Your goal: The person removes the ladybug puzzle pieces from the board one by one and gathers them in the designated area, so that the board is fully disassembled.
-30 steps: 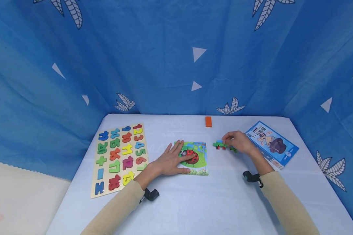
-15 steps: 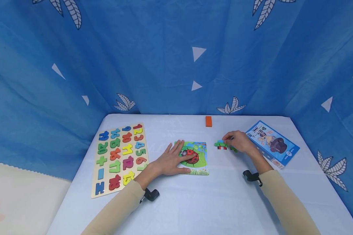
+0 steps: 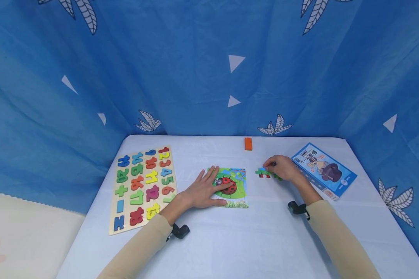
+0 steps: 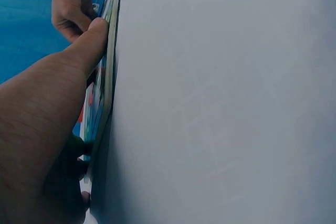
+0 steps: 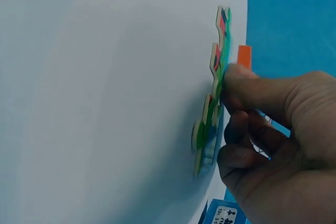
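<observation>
My left hand (image 3: 203,192) lies with spread, straight fingers across the left part of a ladybug jigsaw puzzle (image 3: 238,193) in the head view. In the left wrist view the thumb (image 4: 89,45) rests along the board's edge. To the right of the puzzle, my right hand (image 3: 281,167) has its fingers curled at loose green, blue and red jigsaw pieces (image 3: 264,173). The right wrist view shows thumb and fingertips pinching at a puzzle piece (image 5: 224,69) low over the table; other pieces (image 5: 202,135) lie beside it. The palm side hides part of the grip.
A number board (image 3: 144,190) with colourful digits lies at the left. An orange block (image 3: 248,143) sits near the back edge. Right of the right hand is a blue box (image 3: 324,170) with a hat picture. A blue curtain (image 3: 195,77) hangs behind the table.
The puzzle pieces at the right hand have shifted slightly to the right and turned a little. The left hand has stayed on the ladybug puzzle.
</observation>
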`<state>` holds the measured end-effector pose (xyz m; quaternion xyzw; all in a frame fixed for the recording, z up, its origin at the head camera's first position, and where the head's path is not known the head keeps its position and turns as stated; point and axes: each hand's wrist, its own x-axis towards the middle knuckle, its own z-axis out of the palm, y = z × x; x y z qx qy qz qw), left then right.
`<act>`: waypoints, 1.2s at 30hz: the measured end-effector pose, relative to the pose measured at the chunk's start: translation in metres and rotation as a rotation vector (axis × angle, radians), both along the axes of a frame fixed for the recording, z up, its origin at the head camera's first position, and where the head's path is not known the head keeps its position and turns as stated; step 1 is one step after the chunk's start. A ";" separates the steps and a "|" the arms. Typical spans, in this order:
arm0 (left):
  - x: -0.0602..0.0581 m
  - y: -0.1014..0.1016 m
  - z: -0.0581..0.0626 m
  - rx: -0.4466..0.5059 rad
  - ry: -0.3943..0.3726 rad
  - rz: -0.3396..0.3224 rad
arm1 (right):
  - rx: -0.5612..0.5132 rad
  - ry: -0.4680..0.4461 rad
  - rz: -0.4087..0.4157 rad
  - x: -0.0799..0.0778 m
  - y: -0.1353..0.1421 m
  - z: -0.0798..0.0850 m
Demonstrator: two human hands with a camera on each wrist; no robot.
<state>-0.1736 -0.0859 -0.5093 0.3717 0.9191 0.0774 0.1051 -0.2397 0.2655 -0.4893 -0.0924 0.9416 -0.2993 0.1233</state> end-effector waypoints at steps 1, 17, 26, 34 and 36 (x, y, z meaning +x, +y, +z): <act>0.000 0.000 0.000 -0.002 -0.001 0.000 | -0.001 0.001 -0.001 0.000 0.000 0.000; -0.002 0.000 -0.003 -0.013 -0.016 0.018 | -0.013 -0.021 -0.008 0.001 -0.001 0.002; -0.001 0.000 -0.004 -0.020 -0.010 0.017 | -0.009 -0.036 -0.018 0.000 0.003 0.000; -0.001 0.000 -0.004 -0.016 -0.005 0.016 | -0.013 -0.027 -0.013 0.001 0.004 0.000; -0.001 0.000 -0.004 -0.014 -0.004 0.015 | -0.013 -0.029 -0.016 0.002 0.004 0.001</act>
